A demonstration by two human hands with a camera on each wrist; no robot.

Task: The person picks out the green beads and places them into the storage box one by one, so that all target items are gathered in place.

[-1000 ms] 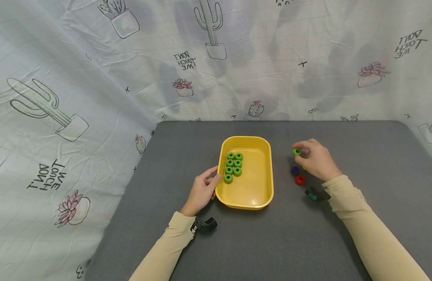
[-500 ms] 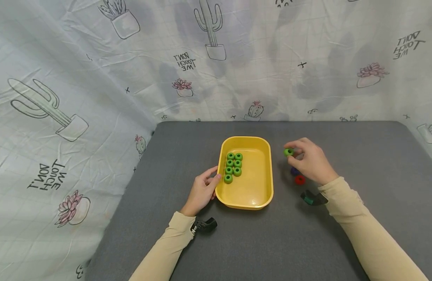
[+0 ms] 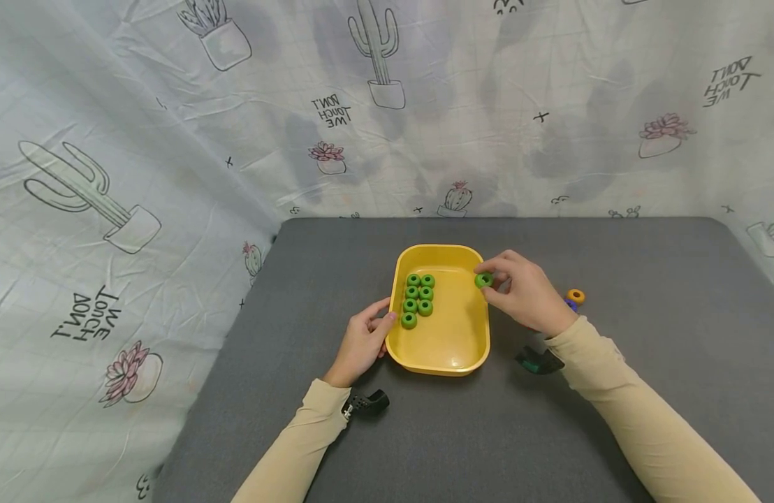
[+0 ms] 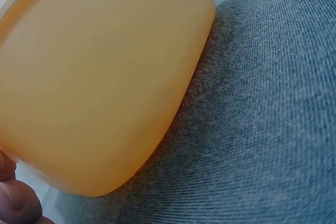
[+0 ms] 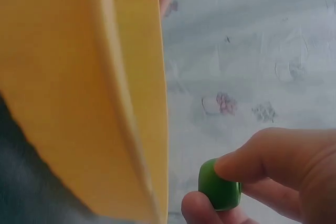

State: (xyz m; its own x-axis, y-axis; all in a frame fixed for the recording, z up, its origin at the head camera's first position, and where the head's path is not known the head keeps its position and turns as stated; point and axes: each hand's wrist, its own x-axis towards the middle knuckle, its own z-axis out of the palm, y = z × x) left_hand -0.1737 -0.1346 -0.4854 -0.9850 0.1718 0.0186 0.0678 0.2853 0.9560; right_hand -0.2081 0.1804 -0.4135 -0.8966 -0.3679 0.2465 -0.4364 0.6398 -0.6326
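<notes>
The yellow tray (image 3: 446,355) stands on the grey table, with two columns of green beads (image 3: 426,307) along the left of its floor. My left hand (image 3: 359,341) grips its left rim, thumb on top and fingers against the outside; in the left wrist view the tray's outer wall (image 4: 105,77) fills much of the picture. Between the thumb and fingertips of my right hand (image 3: 524,292) is another green bead (image 5: 218,187), its hole facing up in the head view. That bead overlaps the tray's right rim there.
On the table right of the tray, an orange bead (image 3: 575,296) lies beside a blue bead (image 3: 571,305), partly hidden by my right wrist. A white cloth with cactus prints (image 3: 387,161) hangs behind and left of the grey table (image 3: 437,433).
My right hand has carried the green bead left, from the loose beads to the tray's right rim. An orange bead now shows behind the wrist. The left hand and tray stay put.
</notes>
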